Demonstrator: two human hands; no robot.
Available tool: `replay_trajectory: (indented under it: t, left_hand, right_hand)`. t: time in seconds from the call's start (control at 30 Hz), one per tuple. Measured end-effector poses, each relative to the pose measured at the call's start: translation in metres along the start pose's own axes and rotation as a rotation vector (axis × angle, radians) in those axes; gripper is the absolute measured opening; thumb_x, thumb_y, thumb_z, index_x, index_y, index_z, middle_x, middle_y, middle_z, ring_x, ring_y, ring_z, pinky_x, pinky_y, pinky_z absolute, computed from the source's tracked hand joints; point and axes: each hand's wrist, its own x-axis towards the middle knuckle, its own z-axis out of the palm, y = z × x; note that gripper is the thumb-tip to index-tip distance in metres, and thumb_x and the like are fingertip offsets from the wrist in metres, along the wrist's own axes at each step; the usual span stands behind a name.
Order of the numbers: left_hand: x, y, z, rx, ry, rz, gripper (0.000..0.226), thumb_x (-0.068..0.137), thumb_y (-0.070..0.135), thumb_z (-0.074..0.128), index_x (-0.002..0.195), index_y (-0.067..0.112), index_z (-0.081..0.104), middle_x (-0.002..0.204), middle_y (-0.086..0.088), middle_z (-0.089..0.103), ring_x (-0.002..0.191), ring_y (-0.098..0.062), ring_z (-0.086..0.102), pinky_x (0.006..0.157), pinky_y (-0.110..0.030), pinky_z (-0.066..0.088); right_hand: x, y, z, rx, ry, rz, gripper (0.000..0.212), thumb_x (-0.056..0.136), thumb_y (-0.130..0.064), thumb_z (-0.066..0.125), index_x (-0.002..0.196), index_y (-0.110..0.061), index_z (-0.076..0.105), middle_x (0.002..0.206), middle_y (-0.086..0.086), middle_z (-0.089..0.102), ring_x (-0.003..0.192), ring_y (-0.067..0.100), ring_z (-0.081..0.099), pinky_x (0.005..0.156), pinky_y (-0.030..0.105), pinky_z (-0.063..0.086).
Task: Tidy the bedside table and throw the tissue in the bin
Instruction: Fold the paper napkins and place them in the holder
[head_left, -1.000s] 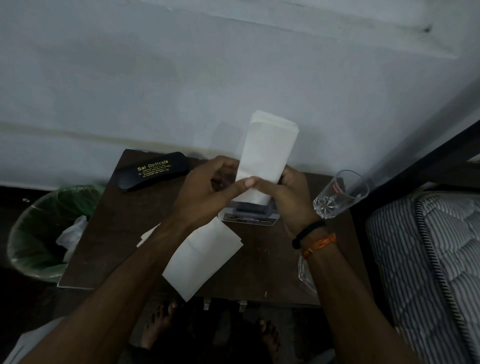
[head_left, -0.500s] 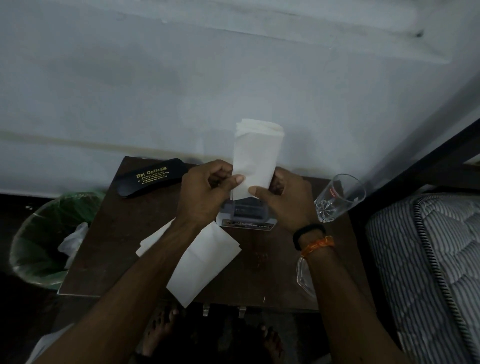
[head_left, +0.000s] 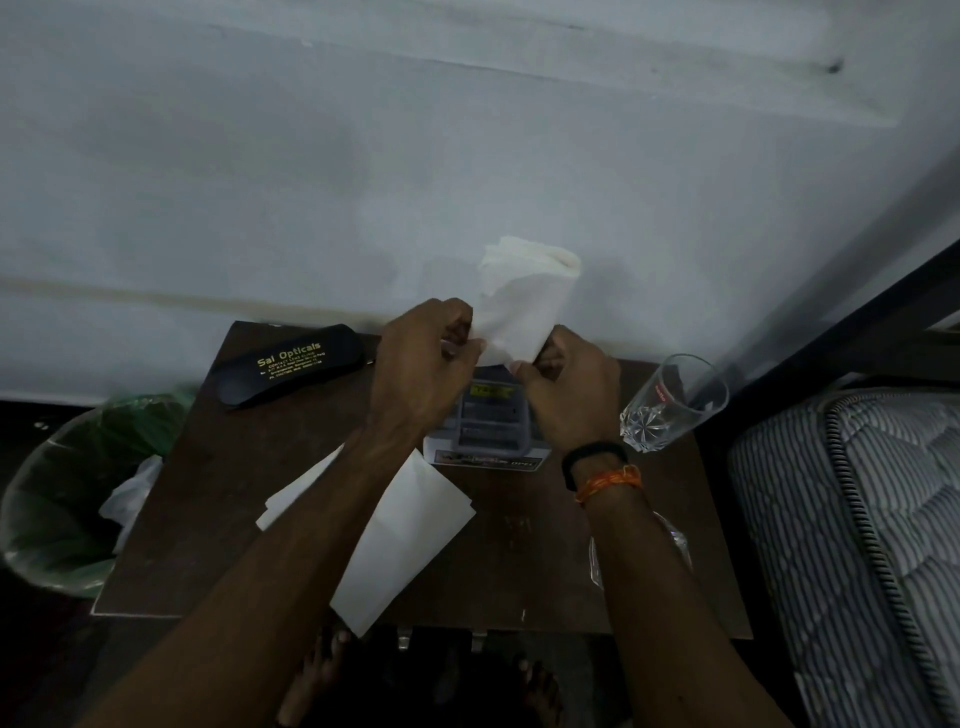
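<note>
A white tissue (head_left: 522, 301) stands up between my two hands above the back of the dark bedside table (head_left: 218, 519). My left hand (head_left: 421, 369) pinches its lower left edge and my right hand (head_left: 566, 395) pinches its lower right edge. Its top is crumpled. Under my hands a small grey box (head_left: 488, 426) sits on the table. More white tissue sheets (head_left: 410, 530) lie flat near the table's front, partly under my left forearm. The bin (head_left: 57, 509), lined with a green bag, stands on the floor left of the table.
A black spectacle case (head_left: 291, 371) lies at the back left of the table. A clear glass (head_left: 675, 402) stands at the right edge. A clear wrapper (head_left: 675, 540) lies under my right forearm. A striped mattress (head_left: 857, 545) is at the right, the wall behind.
The tissue has been drawn down between my hands and gathered: it stood tall and flat, now it is shorter with a crumpled top. The view has tilted slightly.
</note>
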Motion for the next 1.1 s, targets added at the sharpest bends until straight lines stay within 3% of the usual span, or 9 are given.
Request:
replay_trajectory:
  t: [0.1, 0.27, 0.43, 0.6, 0.77, 0.97, 1.03, 1.1]
  left_hand:
    - [0.0, -0.004, 0.002, 0.011, -0.026, 0.006, 0.026, 0.084, 0.019, 0.073, 0.069, 0.014, 0.052, 0.067, -0.003, 0.056, 0.065, -0.019, 0.054, 0.063, -0.039, 0.049]
    - [-0.003, -0.004, 0.005, -0.004, -0.048, -0.018, 0.032, 0.082, 0.017, 0.075, 0.067, 0.016, 0.048, 0.065, 0.0, 0.052, 0.064, -0.019, 0.051, 0.062, -0.03, 0.042]
    - [-0.003, -0.006, 0.007, 0.027, -0.085, -0.004, 0.029, 0.08, 0.013, 0.076, 0.069, 0.014, 0.049, 0.067, -0.005, 0.056, 0.067, -0.021, 0.053, 0.063, -0.034, 0.045]
    - [-0.007, -0.007, 0.01, 0.162, -0.105, 0.029, 0.017, 0.079, 0.016, 0.073, 0.091, 0.007, 0.065, 0.085, -0.009, 0.068, 0.077, -0.026, 0.063, 0.067, -0.039, 0.053]
    - [-0.006, -0.006, 0.013, 0.254, -0.101, 0.02, 0.021, 0.083, 0.02, 0.067, 0.101, 0.009, 0.065, 0.093, -0.009, 0.071, 0.085, -0.027, 0.064, 0.071, -0.04, 0.055]
    - [-0.002, -0.011, 0.013, 0.104, -0.113, -0.121, 0.014, 0.075, 0.015, 0.074, 0.077, 0.01, 0.06, 0.071, -0.004, 0.067, 0.065, -0.02, 0.063, 0.062, -0.042, 0.056]
    - [0.001, -0.012, 0.01, -0.001, -0.141, -0.168, 0.019, 0.072, 0.021, 0.079, 0.081, 0.012, 0.065, 0.076, -0.001, 0.07, 0.07, -0.016, 0.066, 0.066, -0.036, 0.058]
    - [0.004, -0.011, 0.004, -0.076, -0.147, -0.182, 0.022, 0.073, 0.025, 0.081, 0.086, 0.013, 0.068, 0.083, 0.004, 0.071, 0.075, -0.012, 0.067, 0.069, -0.019, 0.056]
  right_hand:
    - [0.0, 0.002, 0.004, -0.033, 0.001, -0.003, 0.017, 0.081, -0.018, 0.076, 0.095, -0.011, 0.07, 0.09, 0.002, 0.074, 0.079, 0.014, 0.067, 0.071, 0.029, 0.057]
    - [0.002, 0.005, 0.006, -0.071, 0.0, 0.008, 0.019, 0.081, -0.019, 0.076, 0.097, -0.011, 0.071, 0.088, 0.003, 0.074, 0.079, 0.016, 0.067, 0.073, 0.033, 0.058]
    - [0.003, 0.005, 0.005, -0.072, -0.005, 0.025, 0.019, 0.08, -0.018, 0.079, 0.096, -0.011, 0.071, 0.088, 0.004, 0.074, 0.077, 0.015, 0.065, 0.073, 0.031, 0.056]
    - [0.0, 0.001, 0.006, -0.072, -0.017, 0.012, 0.015, 0.078, -0.015, 0.077, 0.09, -0.012, 0.069, 0.08, 0.003, 0.072, 0.074, 0.017, 0.067, 0.069, 0.034, 0.057]
    - [0.001, -0.007, 0.0, -0.047, 0.001, -0.006, 0.017, 0.075, -0.013, 0.074, 0.082, -0.02, 0.06, 0.076, -0.006, 0.065, 0.07, 0.007, 0.057, 0.059, 0.015, 0.041]
    - [0.001, 0.0, 0.003, -0.138, 0.008, -0.035, 0.015, 0.079, -0.016, 0.073, 0.091, -0.009, 0.068, 0.081, 0.003, 0.071, 0.072, 0.015, 0.061, 0.066, 0.027, 0.05]
    - [0.0, -0.001, 0.004, -0.16, -0.004, -0.04, 0.015, 0.078, -0.013, 0.072, 0.091, -0.009, 0.067, 0.081, 0.004, 0.07, 0.075, 0.019, 0.064, 0.069, 0.032, 0.055]
    - [-0.001, -0.004, 0.003, -0.113, -0.015, -0.023, 0.014, 0.077, -0.012, 0.071, 0.09, -0.012, 0.065, 0.075, -0.002, 0.066, 0.072, 0.014, 0.061, 0.066, 0.028, 0.053]
